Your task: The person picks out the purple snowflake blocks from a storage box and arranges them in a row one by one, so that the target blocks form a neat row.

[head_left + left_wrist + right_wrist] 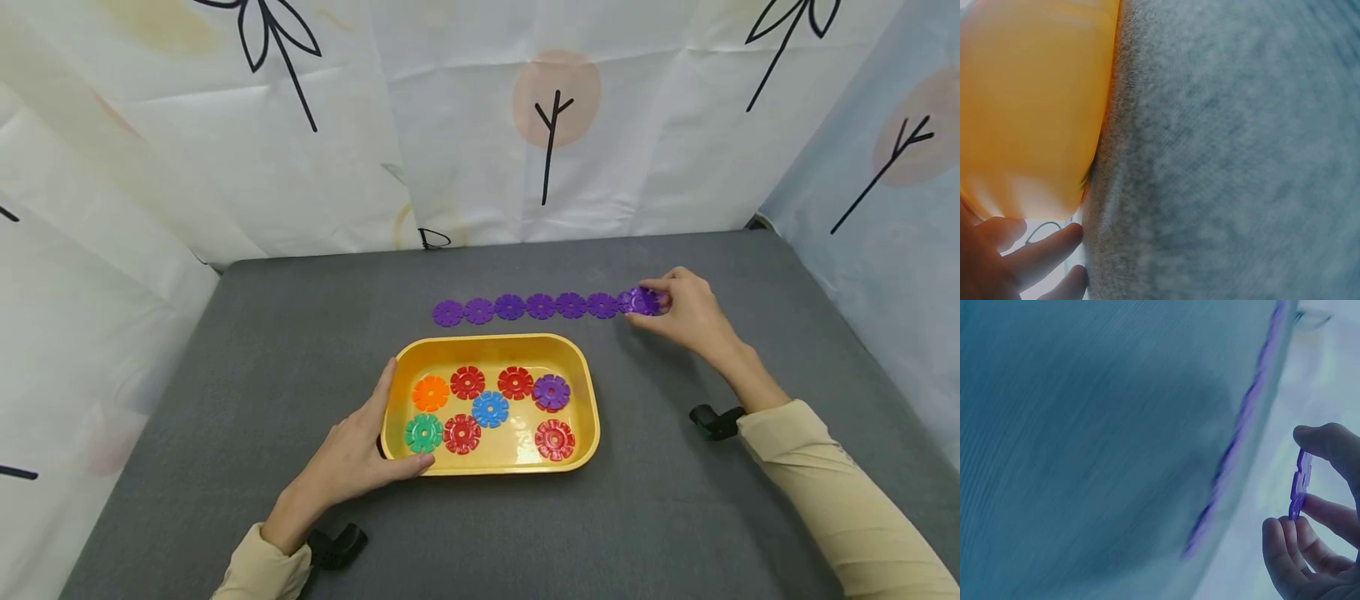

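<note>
Between thumb and fingers, my right hand point(688, 312) pinches a purple flower-shaped disc point(638, 301) at the right end of a row of purple discs point(540, 306). In the right wrist view that disc point(1299, 484) is seen edge-on, held above the table and apart from the row. My left hand point(352, 450) holds the left end of a yellow tray point(594, 417), thumb over the near rim and fingers along the left side. Inside the tray lie an orange disc point(431, 393), a green disc point(423, 433), a blue disc point(490, 409), several red discs point(461, 434) and a purple one point(551, 392).
A grey cloth-covered table point(300, 333) lies under everything. Behind it hangs a white patterned curtain point(465, 125), with more fabric at both sides. Black bands with camera mounts point(716, 422) sit at both wrists.
</note>
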`<action>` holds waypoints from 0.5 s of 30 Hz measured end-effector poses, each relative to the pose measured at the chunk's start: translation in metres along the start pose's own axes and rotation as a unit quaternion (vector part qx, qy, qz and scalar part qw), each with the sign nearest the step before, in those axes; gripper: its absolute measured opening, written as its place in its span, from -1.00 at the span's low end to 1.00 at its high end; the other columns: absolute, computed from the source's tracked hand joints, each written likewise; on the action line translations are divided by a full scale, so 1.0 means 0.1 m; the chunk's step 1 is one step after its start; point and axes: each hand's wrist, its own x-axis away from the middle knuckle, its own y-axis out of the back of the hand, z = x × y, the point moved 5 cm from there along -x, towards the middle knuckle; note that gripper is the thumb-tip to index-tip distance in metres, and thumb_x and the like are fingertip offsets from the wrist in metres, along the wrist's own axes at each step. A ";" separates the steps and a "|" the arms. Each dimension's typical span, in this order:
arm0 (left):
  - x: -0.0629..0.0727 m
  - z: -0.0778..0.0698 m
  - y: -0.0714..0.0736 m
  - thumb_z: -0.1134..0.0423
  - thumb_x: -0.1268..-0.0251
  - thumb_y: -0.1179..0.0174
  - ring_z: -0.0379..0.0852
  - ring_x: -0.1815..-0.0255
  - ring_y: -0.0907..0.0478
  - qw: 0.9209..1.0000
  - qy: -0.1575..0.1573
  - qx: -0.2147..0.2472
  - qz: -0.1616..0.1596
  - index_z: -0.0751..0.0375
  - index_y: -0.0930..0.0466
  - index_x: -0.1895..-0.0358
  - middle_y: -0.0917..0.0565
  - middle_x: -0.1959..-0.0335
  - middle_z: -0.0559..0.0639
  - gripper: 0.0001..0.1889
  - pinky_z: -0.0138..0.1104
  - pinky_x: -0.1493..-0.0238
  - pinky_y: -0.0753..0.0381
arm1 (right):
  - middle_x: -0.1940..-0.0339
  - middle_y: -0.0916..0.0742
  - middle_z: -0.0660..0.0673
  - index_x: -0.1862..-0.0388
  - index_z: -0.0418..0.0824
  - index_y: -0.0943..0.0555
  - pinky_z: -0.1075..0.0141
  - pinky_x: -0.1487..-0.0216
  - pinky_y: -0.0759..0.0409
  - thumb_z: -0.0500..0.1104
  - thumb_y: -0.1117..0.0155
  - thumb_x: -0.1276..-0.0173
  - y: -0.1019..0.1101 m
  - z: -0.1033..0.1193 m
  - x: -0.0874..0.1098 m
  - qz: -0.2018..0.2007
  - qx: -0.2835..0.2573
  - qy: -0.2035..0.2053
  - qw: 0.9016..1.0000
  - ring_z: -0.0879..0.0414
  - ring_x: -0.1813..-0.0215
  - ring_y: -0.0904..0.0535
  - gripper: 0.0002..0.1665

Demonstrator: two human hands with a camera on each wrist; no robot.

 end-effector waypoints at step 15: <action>0.00 0.00 0.00 -0.34 0.03 -0.47 -0.07 -0.03 -0.58 1.000 0.002 0.004 0.001 -0.09 0.36 -0.70 -0.38 -0.54 0.13 0.38 -0.20 0.08 -0.63 | -0.04 -0.65 -0.66 -0.20 -0.65 -0.53 -0.28 -0.10 -0.46 -0.03 -0.46 -0.30 0.10 -0.96 -0.03 0.016 0.036 -0.104 0.994 -0.49 -0.08 -0.55 -0.23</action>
